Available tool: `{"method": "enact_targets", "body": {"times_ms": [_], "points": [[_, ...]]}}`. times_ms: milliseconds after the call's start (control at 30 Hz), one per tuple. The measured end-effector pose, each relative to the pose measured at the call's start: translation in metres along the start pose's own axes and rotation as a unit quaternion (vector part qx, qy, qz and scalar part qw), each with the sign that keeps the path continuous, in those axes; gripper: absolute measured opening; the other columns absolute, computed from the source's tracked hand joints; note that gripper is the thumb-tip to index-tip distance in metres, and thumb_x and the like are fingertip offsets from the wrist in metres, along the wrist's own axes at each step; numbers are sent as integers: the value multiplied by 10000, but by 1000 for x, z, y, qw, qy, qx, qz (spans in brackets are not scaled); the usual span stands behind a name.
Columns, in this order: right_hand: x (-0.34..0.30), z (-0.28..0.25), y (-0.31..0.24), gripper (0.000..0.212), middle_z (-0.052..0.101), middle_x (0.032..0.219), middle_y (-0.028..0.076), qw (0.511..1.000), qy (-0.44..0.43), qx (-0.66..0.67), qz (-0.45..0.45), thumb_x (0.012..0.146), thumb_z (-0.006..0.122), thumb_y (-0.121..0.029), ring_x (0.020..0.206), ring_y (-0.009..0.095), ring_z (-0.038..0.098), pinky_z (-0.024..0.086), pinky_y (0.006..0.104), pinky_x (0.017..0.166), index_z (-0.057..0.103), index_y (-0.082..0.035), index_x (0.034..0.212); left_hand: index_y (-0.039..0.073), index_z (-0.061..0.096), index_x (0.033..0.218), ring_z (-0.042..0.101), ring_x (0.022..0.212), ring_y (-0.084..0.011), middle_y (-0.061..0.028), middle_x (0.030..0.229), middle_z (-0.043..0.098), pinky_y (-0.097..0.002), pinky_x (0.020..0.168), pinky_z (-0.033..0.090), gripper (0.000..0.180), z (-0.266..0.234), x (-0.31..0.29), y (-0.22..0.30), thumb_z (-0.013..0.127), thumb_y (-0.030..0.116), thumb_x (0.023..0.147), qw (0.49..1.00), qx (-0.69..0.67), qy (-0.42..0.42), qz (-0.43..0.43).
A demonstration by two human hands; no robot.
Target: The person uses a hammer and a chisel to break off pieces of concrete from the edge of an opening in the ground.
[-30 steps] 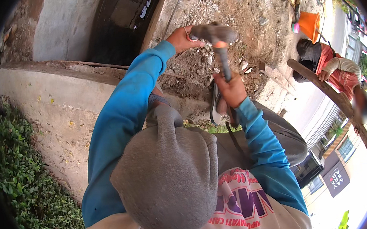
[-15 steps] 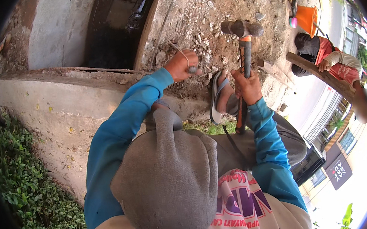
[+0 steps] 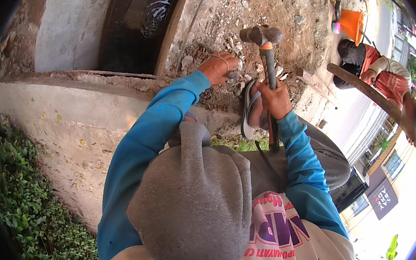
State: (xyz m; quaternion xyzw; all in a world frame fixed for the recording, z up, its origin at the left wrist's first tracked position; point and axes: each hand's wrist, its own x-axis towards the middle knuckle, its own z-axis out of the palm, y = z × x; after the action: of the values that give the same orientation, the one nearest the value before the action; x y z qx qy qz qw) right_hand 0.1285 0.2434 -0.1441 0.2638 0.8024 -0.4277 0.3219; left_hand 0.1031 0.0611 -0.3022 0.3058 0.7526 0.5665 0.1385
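Note:
My left hand [image 3: 219,68] is closed around a short metal chisel [image 3: 233,74], held low over broken rubble at the corner of a concrete edge. Only the chisel's blunt grey end shows clearly; a string or band loops over the hand. My right hand [image 3: 275,100] grips the dark and orange handle of a sledgehammer [image 3: 261,35] partway along. The hammer stands head up, its heavy steel head above and to the right of my left hand, apart from the chisel. One sandalled foot [image 3: 254,111] rests between the two hands.
A pit [image 3: 137,33] with dark water opens at the upper left, bordered by a concrete wall [image 3: 69,106]. Leafy plants [image 3: 28,207] grow below it. On the right, another person [image 3: 384,69] holds a long wooden plank [image 3: 376,94], near an orange bucket [image 3: 352,25].
The hammer head has shifted left, nearer my left hand. My left hand keeps its grip on the chisel by the rubble. At right, the other person's plank has tilted slightly.

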Motion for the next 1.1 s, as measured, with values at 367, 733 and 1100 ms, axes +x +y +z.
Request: {"method": "enact_targets", "body": {"times_ms": [367,733,1100], "points": [[-10,-1,-23,192,505,585,-18,999,-19,44,10,851,666,-172,454,65,452,357,240,408,544,-33,801,71,477,792,514,783,-311,-86,776,482,-416,707,369,288,15,-43,65,737,181,740,993,-112,-14,48],[-33,-35,-79,230,599,674,18,988,-121,-81,-54,865,666,-180,589,88,536,453,263,554,609,7,986,59,476,765,510,683,-356,-127,706,486,-449,626,393,310,21,-52,14,754,192,728,995,-96,-14,-6],[-36,-55,-98,189,554,603,107,811,-349,-288,-370,757,709,-195,533,329,580,442,386,480,599,-49,804,38,487,763,531,748,-333,-115,752,499,-416,650,411,348,7,-59,14,783,215,718,986,-157,-21,-47]]}}
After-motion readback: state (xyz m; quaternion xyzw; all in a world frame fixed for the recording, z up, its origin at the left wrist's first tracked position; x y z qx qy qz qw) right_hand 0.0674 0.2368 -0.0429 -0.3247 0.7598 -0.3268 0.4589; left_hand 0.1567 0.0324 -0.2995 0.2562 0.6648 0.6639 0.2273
